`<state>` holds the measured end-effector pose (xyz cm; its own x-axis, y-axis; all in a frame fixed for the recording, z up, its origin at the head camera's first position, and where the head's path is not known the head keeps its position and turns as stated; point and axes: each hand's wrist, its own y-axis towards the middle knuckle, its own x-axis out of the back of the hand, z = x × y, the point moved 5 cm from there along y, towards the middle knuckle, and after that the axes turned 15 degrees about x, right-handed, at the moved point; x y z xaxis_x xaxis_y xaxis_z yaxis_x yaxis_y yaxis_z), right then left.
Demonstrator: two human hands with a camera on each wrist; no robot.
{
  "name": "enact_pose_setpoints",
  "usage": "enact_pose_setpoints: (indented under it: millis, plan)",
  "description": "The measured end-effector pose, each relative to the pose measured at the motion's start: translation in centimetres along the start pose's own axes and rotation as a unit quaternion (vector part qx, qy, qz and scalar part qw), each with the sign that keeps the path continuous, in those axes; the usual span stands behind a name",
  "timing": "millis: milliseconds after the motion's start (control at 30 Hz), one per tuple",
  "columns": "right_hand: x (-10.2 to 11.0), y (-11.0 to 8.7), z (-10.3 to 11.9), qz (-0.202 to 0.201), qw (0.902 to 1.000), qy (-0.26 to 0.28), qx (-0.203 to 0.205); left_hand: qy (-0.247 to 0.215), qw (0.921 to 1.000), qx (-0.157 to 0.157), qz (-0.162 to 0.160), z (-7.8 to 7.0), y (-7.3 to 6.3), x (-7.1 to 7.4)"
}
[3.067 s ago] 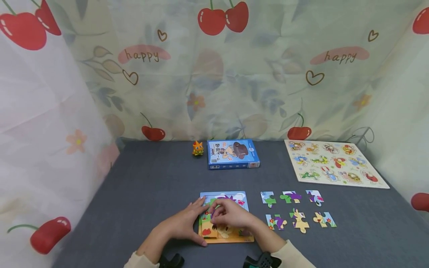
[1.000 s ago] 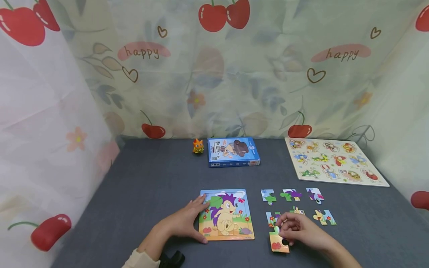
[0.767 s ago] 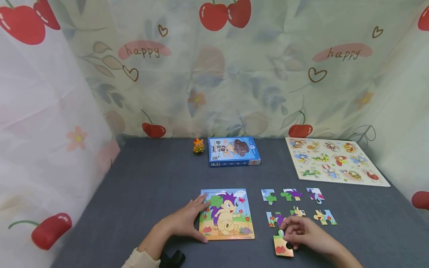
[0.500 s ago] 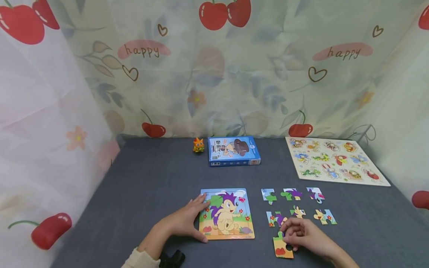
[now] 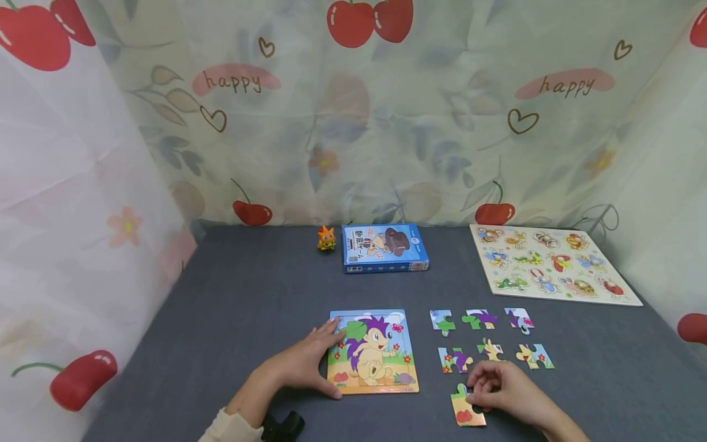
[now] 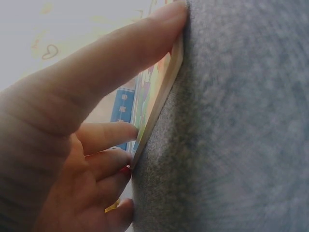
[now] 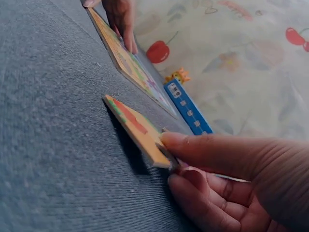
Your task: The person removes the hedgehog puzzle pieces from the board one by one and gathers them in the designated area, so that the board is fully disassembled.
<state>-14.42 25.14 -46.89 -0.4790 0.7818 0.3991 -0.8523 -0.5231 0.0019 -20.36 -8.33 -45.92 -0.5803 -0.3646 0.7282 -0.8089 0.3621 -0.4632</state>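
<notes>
My left hand (image 5: 304, 365) rests against the left side of a hedgehog puzzle board (image 5: 381, 383), thumb at the near corner and fingers along the edge. The board shows a purple-spined hedgehog printed on its bed. To the right of it, my right hand (image 5: 505, 390) pinches a corner puzzle piece (image 5: 463, 405) by its right side; the piece has a tab on top and a red shape on orange. In the right wrist view this puzzle piece (image 7: 133, 123) is tilted close over the cloth, with a shadow beneath, between thumb (image 7: 193, 147) and fingers.
Several loose puzzle pieces (image 5: 480, 319) lie in two rows beyond my right hand. A blue box (image 5: 383, 248) and a small orange figurine (image 5: 326, 238) stand at the back. A large board of insect pictures (image 5: 552, 264) lies at the back right.
My right hand has lifted the corner piece out of the board and carried it right, to just below the loose pieces. My left hand has stayed at the board's edge.
</notes>
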Motion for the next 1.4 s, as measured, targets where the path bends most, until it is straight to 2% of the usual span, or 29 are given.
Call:
enact_pose_setpoints:
  millis: [100,300,500,700,767,967,1267,1400]
  plan:
    - [0.20,-0.01,0.28,-0.005,0.9993,-0.033,0.016,0.001,1.0000,-0.004,-0.001,-0.06,-0.02,0.15]
    - [0.09,-0.06,0.93,-0.005,0.9968,-0.060,0.053,0.002,1.0000,-0.004,0.001,-0.21,-0.07,0.22]
    - [-0.06,-0.15,0.68,-0.016,0.9946,-0.090,0.051,0.003,1.0000,0.007,0.001,-0.10,0.02,0.06]
    - [0.07,-0.15,0.98,-0.023,0.9872,-0.136,0.081,0.005,1.0000,0.007,0.000,0.00,0.08,-0.02]
    - [0.19,-0.16,0.96,-0.014,0.9882,-0.131,0.079,0.005,1.0000,0.007,0.000,0.00,0.07,-0.04]
    - [0.32,-0.51,0.68,0.033,0.9948,-0.057,0.078,0.003,1.0000,0.006,0.001,0.02,0.10,-0.10]
    - [0.32,-0.62,0.80,0.034,0.9920,-0.067,0.102,0.001,1.0000,0.003,0.000,0.01,0.06,-0.02]
    - [0.30,-0.61,0.83,0.034,0.9928,-0.065,0.095,0.001,1.0000,0.006,0.000,0.01,0.03,0.00]
